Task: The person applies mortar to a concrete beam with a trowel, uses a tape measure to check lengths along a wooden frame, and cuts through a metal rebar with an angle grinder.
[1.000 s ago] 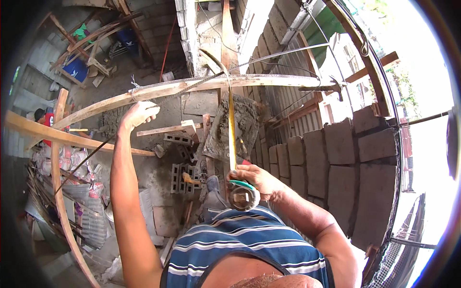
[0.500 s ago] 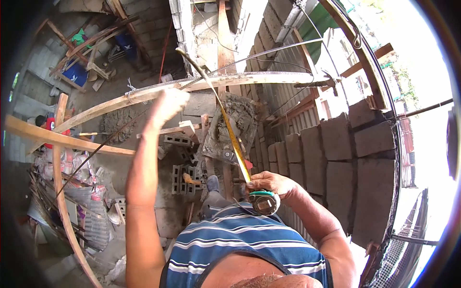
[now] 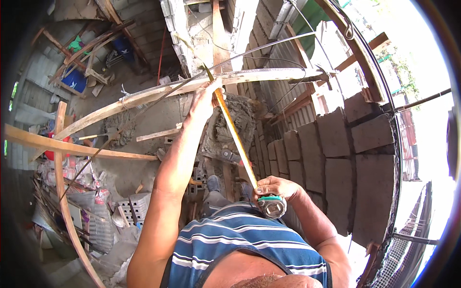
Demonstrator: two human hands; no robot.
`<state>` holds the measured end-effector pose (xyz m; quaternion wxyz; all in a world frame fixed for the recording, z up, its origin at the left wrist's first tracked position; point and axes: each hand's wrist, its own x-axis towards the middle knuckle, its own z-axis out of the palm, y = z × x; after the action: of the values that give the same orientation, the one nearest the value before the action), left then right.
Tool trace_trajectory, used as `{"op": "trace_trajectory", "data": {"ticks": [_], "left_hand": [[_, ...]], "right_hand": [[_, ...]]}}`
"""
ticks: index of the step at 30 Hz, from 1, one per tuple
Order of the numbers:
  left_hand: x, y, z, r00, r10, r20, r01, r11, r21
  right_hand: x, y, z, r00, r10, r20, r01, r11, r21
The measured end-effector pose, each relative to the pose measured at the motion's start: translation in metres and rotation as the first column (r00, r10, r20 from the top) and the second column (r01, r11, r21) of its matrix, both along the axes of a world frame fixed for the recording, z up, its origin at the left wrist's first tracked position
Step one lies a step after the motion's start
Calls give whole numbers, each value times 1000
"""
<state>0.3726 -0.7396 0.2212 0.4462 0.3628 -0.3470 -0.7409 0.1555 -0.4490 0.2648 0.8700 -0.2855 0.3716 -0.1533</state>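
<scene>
My right hand grips a tape measure with a silver and teal case, low in front of my striped shirt. Its yellow blade runs up and forward, at a slant to the upper left. My left hand is closed round the blade near the long wooden beam. The blade's far part reaches beyond that beam toward the block wall. A steel rebar crosses at a slant by the beam. Below the blade lies a board with wet mortar.
Crossed timbers stand at left, with a person in red partly behind them. Hollow blocks, sacks and scrap lie on the floor. A block wall rises at right. Blue barrels sit at the back left.
My left hand has moved right and forward from the beam's left part onto the tape blade. My right hand with the case has shifted rightward and down, so the blade now slants more.
</scene>
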Motion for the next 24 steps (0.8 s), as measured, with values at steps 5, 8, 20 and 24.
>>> {"op": "trace_trajectory", "data": {"ticks": [5,8,20,24], "left_hand": [[-25,-9,13,1000,11,7,-11,1000,-3],[-35,-16,23,994,-56,97,60,997,-38],[64,8,63,796,241,554,18,907,-420],[137,6,61,607,477,635,-104,840,-532]], "right_hand": [[-11,3,-4,996,-35,-84,24,990,-136],[-9,3,-6,978,-115,-176,74,972,-224],[8,-33,2,813,-541,-217,402,790,-463],[29,-54,-20,650,-755,-84,728,651,-216]]}}
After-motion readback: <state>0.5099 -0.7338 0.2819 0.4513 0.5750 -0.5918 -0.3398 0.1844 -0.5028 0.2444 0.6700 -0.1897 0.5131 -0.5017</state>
